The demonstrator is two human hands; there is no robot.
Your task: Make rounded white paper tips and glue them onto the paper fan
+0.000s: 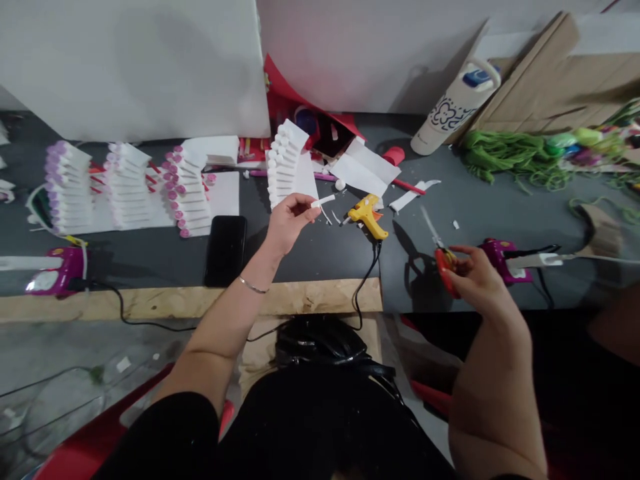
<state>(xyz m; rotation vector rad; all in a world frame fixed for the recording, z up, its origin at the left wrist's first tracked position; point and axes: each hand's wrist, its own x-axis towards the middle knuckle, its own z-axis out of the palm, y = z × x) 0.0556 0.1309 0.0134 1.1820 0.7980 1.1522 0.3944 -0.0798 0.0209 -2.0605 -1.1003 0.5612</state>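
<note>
Between thumb and fingers, my left hand (295, 221) pinches a small white strip (324, 201) above the table. A fan of white-tipped paper pieces (284, 163) lies just behind that hand. My right hand (474, 275) grips red-handled scissors (444, 265), their blades pointing up and away to the left. Between my hands a yellow glue gun (369, 217) rests on its side, its nozzle toward my left hand. Thin white scraps (336, 218) lie by the nozzle.
Purple and pink fans (187, 193) line the left side near a black phone (226, 251). A white bottle (453, 110) stands at the back right, beside green yarn (505, 155). Purple power boxes (506, 261) sit at both sides; the glue gun's cord (367, 273) hangs over the front edge.
</note>
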